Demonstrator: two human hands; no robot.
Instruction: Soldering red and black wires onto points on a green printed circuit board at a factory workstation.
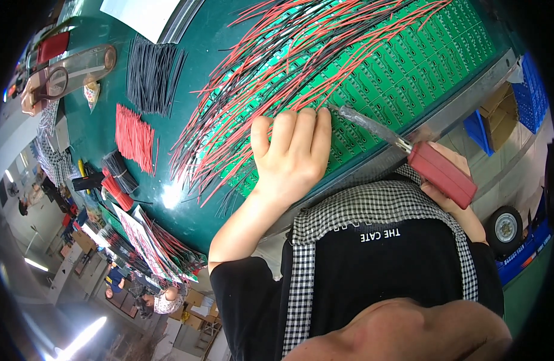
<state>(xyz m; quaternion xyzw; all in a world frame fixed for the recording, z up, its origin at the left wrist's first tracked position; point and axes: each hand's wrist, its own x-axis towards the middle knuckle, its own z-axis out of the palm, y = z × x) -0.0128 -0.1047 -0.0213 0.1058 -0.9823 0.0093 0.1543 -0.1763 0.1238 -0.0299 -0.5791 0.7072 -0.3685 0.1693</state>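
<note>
My right hand [451,174] is wrapped round the red handle of a soldering gun [443,174]. Its grey barrel [367,123] points left, with the tip close to my left fingertips. My left hand [290,147] rests over the near side of a green sheet of circuit boards [403,90], its fingers bent and close together. The fingertips curl down out of sight, so whatever they pinch is hidden. A wide spread of red and black wires [271,72] lies across the boards, some running under and beside my left hand.
Black wires [153,75] and red wires [134,139] lie in piles on the green tabletop [186,66] to the left, near tied wire bundles [117,180]. A white sheet [138,18] is at the back. A metal edge [469,90] borders the table; blue crates [529,90] stand beyond it, right.
</note>
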